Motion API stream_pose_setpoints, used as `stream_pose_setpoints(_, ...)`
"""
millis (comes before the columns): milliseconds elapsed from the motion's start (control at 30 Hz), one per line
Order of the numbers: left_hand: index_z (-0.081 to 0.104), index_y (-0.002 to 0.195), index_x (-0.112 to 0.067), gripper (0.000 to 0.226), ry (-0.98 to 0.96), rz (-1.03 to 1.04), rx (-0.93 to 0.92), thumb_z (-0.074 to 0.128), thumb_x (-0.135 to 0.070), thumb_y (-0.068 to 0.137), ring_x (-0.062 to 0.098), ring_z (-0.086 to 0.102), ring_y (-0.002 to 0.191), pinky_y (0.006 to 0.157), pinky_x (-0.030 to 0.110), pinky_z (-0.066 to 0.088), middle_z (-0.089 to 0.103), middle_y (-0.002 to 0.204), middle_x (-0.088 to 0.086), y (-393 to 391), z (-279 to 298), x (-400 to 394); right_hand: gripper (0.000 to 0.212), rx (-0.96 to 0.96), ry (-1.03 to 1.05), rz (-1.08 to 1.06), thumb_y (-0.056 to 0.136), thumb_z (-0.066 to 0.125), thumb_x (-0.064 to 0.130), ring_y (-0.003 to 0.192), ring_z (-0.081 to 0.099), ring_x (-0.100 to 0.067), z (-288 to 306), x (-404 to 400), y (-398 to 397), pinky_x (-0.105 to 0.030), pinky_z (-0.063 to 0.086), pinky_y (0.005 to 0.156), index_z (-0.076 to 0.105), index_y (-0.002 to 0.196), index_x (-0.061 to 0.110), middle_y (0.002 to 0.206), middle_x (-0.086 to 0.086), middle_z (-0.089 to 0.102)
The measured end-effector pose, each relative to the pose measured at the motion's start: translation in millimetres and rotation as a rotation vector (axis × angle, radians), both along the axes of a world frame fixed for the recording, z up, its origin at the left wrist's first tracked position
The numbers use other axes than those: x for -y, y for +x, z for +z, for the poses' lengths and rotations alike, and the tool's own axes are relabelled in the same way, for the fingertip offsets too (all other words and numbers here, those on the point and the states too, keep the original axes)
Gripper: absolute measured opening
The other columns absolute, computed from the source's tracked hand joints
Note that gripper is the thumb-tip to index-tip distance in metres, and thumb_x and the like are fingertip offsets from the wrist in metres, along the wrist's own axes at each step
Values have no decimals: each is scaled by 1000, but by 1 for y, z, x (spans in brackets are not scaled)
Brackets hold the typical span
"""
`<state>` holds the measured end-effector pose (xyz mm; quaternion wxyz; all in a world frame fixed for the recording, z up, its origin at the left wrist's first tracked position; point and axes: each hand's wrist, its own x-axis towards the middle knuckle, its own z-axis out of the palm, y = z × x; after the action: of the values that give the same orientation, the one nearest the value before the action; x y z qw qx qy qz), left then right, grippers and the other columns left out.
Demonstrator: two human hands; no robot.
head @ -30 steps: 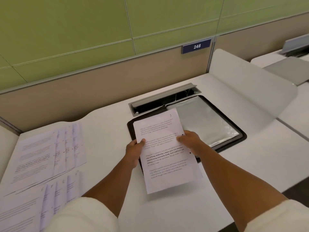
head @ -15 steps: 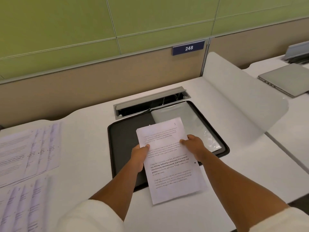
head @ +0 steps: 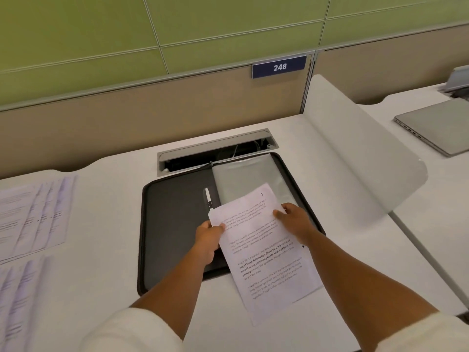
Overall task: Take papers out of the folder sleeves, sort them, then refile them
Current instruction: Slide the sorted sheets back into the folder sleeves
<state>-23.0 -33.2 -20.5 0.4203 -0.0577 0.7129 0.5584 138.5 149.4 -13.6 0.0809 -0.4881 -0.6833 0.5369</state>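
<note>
A black folder (head: 172,224) lies open on the white desk, with clear plastic sleeves (head: 248,179) on its right half and a white pen (head: 208,198) in its spine. I hold a printed sheet of paper (head: 269,260) tilted over the folder's lower right part. My left hand (head: 209,236) grips the sheet's left edge. My right hand (head: 295,221) grips its right edge. The sheet's top corner lies over the bottom of the sleeves.
Two fanned rows of printed papers (head: 33,214) lie on the desk at the far left. A cable tray (head: 215,148) is sunk into the desk behind the folder. A white divider (head: 360,153) stands on the right, with a closed laptop (head: 439,125) beyond it.
The view has swung right, so the left paper rows slid toward the edge. Both hands have carried the sheet right and slightly nearer, baring the folder's black left half and the pen.
</note>
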Motion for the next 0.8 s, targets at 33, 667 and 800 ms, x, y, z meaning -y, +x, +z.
stream_pose_setpoints(33,60,110,-12,14,4,-4,3,59,-6,97,20,68,92,73,33,54,70,107,5,2,1,-2,20,7,42,-8,96,56,28,86,67,-21,-1,-2,2,-34,55,74,66,107,13,96,-2,69)
stream_pose_setpoints(667,64,98,-32,17,-342,-582,-884,52,-22,91,7,61,86,71,26,48,62,94,-17,20,1,-22,17,104,204,403,96,61,26,84,63,-6,-13,-13,49,-13,44,69,74,99,16,93,7,70)
stream_pose_setpoints(800,62,101,-34,20,-266,-892,-976,70,-42,85,7,54,96,73,23,43,55,101,-14,34,-11,-38,10,139,215,415,94,60,23,87,62,-6,-19,-14,58,-19,44,73,68,93,29,96,8,68)
